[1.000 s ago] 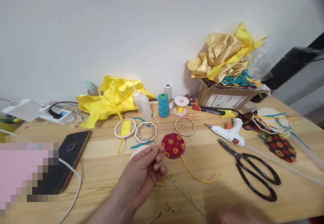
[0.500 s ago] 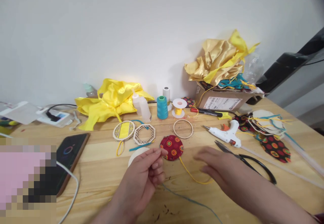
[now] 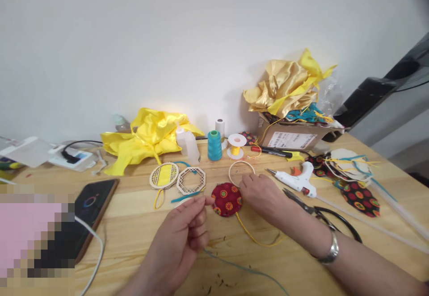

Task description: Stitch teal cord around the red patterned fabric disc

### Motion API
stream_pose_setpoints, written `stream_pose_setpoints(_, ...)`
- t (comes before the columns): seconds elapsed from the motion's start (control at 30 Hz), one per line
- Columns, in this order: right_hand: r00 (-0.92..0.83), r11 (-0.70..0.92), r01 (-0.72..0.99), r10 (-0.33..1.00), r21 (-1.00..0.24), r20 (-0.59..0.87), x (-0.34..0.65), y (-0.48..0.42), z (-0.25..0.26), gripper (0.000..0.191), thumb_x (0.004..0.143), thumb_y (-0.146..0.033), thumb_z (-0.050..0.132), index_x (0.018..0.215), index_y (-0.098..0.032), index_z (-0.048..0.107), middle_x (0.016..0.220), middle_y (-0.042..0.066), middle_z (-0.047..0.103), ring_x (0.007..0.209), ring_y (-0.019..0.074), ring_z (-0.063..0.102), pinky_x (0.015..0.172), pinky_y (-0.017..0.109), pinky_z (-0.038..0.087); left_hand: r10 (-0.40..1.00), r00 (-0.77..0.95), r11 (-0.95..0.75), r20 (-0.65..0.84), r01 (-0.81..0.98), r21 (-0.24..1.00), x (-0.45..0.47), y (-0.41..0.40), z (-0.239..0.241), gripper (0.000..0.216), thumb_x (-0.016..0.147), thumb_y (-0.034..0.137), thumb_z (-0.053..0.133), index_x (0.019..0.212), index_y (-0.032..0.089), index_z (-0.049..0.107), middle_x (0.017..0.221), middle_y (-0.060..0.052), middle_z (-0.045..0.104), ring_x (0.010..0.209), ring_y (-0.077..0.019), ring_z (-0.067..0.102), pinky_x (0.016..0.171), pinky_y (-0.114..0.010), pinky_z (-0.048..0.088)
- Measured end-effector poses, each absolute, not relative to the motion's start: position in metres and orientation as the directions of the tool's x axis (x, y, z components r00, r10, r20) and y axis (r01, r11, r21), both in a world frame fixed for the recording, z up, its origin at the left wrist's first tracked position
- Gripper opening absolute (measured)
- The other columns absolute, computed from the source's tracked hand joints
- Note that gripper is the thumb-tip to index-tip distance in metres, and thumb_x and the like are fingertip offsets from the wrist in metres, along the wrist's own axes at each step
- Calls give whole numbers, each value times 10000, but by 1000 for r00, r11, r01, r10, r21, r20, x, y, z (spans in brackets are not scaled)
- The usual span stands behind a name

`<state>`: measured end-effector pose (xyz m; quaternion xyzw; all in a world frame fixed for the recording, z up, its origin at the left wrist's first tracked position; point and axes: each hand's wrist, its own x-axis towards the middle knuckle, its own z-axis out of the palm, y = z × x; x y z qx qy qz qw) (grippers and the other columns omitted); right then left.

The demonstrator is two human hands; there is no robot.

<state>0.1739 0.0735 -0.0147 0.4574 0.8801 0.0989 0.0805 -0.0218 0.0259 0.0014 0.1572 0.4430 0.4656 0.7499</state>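
My left hand [image 3: 182,238] hovers low over the wooden table [image 3: 140,224], thumb and forefinger pinched together on a thin teal thread [image 3: 244,270] that trails off to the lower right. Just beyond its fingertips lies a red patterned fabric disc [image 3: 226,199] with a yellow cord [image 3: 256,240] attached. My right hand [image 3: 264,195], a metal watch on its wrist, rests at the disc's right edge with curled fingers gripping it. A wooden ring [image 3: 234,168] lies partly behind that hand.
Black scissors [image 3: 321,211] and a white glue gun [image 3: 296,180] lie to the right. Two carved wooden frames [image 3: 177,177], a teal spool [image 3: 214,145], glue bottles [image 3: 187,144], yellow fabric [image 3: 147,137] and a cardboard box [image 3: 295,139] stand behind. A phone [image 3: 90,206] lies left.
My right hand came in from the lower right, crossed the table and reached the red disc. My left hand stayed almost in place, still pinching the thread.
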Motion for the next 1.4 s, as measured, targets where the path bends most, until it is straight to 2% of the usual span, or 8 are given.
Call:
stream_pose_setpoints(0.27,-481,471,831,876,296,-40,196,60,-13,232,742,45,472,819,-116,619,778,113,632,674,226,610,533,311,440,866,82,451,-493,-555,699,-29,25,10,155,768,268,675,791,115,678,482,109,251,432,-42,157,381,-178,130)
stream_pose_setpoints(0.53,-431,433,884,901,175,-52,194,55,-4,248,781,27,468,891,-116,640,889,128,652,789,223,620,666,326,478,875,76,448,-477,-498,742,-24,20,8,183,755,313,686,808,138,675,475,116,243,432,-46,138,386,-180,131)
stream_pose_setpoints(0.63,-387,370,885,922,-284,-6,179,43,6,223,877,-100,459,953,-177,654,969,68,653,858,172,605,741,278,463,869,90,477,-486,-412,776,-17,13,4,196,751,344,683,802,155,672,456,108,279,427,-54,162,392,-184,142)
stream_pose_setpoints(0.7,-374,194,636,924,-747,-79,165,34,9,234,923,-250,449,928,-204,678,916,22,672,838,147,601,742,252,448,875,90,479,-476,-315,819,-12,8,2,211,745,378,678,757,167,663,431,97,308,420,-65,199,396,-193,162)
stream_pose_setpoints(0.77,-424,-68,311,883,-948,-202,152,27,7,290,902,-379,482,895,-190,702,809,3,681,760,139,594,696,247,435,889,95,459,-449,-195,867,-9,4,1,243,740,404,672,666,175,643,413,86,322,416,-75,221,399,-205,175)
stream_pose_setpoints(0.87,-415,-319,44,856,-947,-307,137,24,0,268,797,-412,622,846,-171,730,722,-8,677,689,120,568,685,244,414,915,124,389,-385,-11,921,-8,2,3,283,751,422,648,615,174,657,410,71,330,418,-88,232,402,-219,170)
stream_pose_setpoints(1.0,-276,-371,-76,900,-925,-338,129,27,-6,195,708,-352,715,808,-187,743,740,-11,682,661,95,537,683,231,401,928,124,338,-351,113,934,-10,2,5,280,783,415,606,702,173,720,415,59,346,420,-104,261,401,-227,182)
stream_pose_setpoints(1.4,-191,-305,-62,938,-950,-289,134,30,-6,145,738,-297,672,724,-155,695,617,-30,617,542,70,452,562,212,361,857,63,512,-511,-207,834,-7,1,-2,316,678,443,716,800,151,710,396,107,293,402,-66,189,382,-193,175)
